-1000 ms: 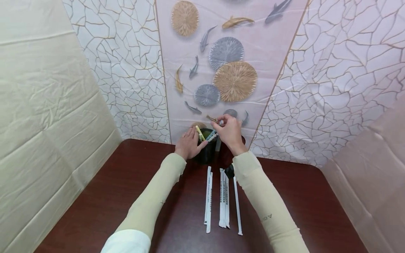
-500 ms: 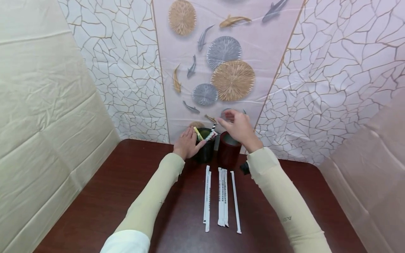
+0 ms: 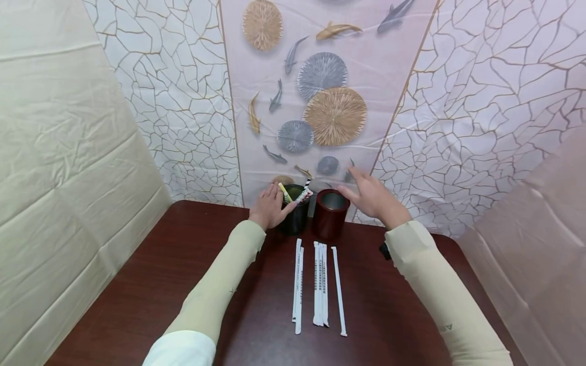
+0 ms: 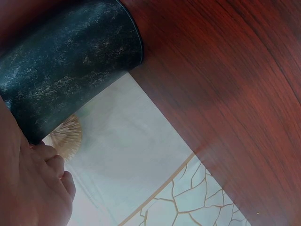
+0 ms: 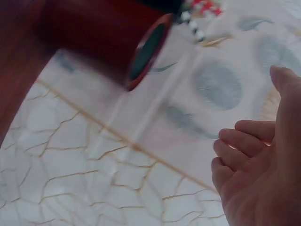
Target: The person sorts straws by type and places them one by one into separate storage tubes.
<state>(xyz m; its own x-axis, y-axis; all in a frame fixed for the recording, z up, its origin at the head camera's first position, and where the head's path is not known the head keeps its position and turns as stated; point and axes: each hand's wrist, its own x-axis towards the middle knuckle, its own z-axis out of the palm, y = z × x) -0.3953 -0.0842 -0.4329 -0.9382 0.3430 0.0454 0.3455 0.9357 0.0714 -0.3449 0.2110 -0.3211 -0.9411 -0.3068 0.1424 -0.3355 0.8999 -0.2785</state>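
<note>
My left hand [image 3: 267, 207] grips the black cup [image 3: 295, 218] at the back of the table, thumb at the front of its rim and fingers at its left side. A yellow stick [image 3: 285, 192], a black-and-white striped straw [image 3: 308, 184] and a red-and-white patterned straw [image 3: 304, 195] lean out of this cup. To its right stands a dark red cup [image 3: 328, 223], upright, its grey inside showing. My right hand [image 3: 374, 197] is held just right of the red cup, palm turned inward, fingers loose and nothing in them, as the right wrist view also shows.
Several thin, white paper-wrapped straws [image 3: 320, 290] lie lengthwise on the dark wooden table [image 3: 192, 254] in front of the cups. A patterned cloth backdrop [image 3: 183, 101] rises right behind the table's far edge.
My right hand has let go of the black-and-white striped straw, now standing in the black cup, and moved right past the red cup. The left hand has stayed at the black cup.
</note>
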